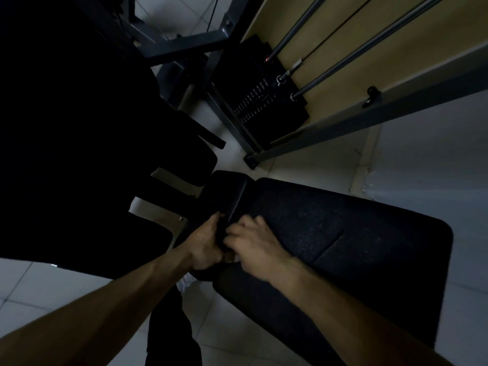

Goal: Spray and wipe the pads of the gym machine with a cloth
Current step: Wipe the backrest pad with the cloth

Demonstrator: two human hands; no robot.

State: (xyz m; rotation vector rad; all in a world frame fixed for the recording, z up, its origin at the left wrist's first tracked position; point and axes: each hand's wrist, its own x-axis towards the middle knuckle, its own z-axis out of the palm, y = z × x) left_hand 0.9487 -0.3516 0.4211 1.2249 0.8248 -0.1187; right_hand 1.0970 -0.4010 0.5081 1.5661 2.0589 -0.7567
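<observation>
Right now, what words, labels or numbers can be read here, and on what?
None can be read.
On the weight stack: rows of small pale marks, too small and blurred to read.
On the pad and frame: no text visible.

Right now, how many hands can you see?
2. The left hand grips a dark thing by the small pad; the right hand, blurred, is beside it over the big black pad. No others show.
</observation>
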